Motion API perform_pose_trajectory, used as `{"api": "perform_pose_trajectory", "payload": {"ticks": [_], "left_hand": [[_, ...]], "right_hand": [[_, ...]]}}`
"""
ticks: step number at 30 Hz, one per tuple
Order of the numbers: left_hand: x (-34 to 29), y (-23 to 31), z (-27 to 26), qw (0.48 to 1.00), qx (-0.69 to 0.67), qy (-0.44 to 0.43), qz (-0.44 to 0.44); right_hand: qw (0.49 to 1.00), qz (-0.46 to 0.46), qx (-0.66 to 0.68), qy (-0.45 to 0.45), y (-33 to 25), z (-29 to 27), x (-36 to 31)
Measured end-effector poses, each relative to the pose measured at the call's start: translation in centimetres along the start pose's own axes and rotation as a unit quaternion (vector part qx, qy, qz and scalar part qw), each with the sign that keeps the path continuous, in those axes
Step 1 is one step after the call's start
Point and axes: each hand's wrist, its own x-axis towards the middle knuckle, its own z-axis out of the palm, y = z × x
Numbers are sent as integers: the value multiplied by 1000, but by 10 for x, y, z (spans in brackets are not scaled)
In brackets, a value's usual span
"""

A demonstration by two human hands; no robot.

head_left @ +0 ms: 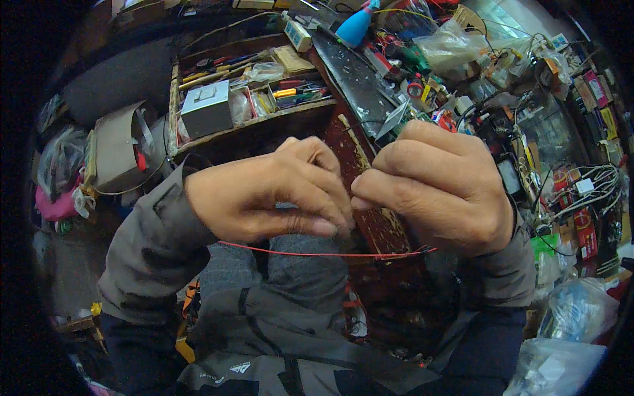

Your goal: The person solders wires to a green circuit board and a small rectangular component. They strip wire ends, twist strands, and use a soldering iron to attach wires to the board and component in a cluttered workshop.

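Observation:
My left hand (277,191) and my right hand (442,188) meet above my lap, fingertips almost touching. The left hand is closed, its thumb pressed toward the bent fingers. On the right, the fingers curl in a tight pinch. Whatever lies between the fingertips is too small or hidden to make out. A thin red wire (310,254) stretches sideways just below both hands, from beside my left wrist to under the right hand, with a dark tip at its right end. Where it joins either grip, if it does, cannot be seen.
An open wooden drawer (264,119) ahead holds screwdrivers, other tools and a grey metal box (207,107). A blue spray bottle (356,25) stands at the back. Cluttered parts, plastic bags and a bundle of white cables (594,188) crowd the right; a cardboard box (119,148) sits left.

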Motion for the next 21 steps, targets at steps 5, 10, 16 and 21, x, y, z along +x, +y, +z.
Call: {"api": "perform_pose_trajectory", "payload": {"ticks": [5,10,16,21], "left_hand": [[-3,5,3,998,42,30,-22],[-6,5,1,994,40,89,-51],[-5,-2,18,970,-108,194,-95],[-6,-1,27,958,-154,221,-96]], "right_hand": [[1000,-2,-8,2,-2,6,-1],[1000,13,-21,12,-4,5,0],[998,18,-43,30,-1,4,-2],[998,27,-38,49,-1,6,-3]]}}
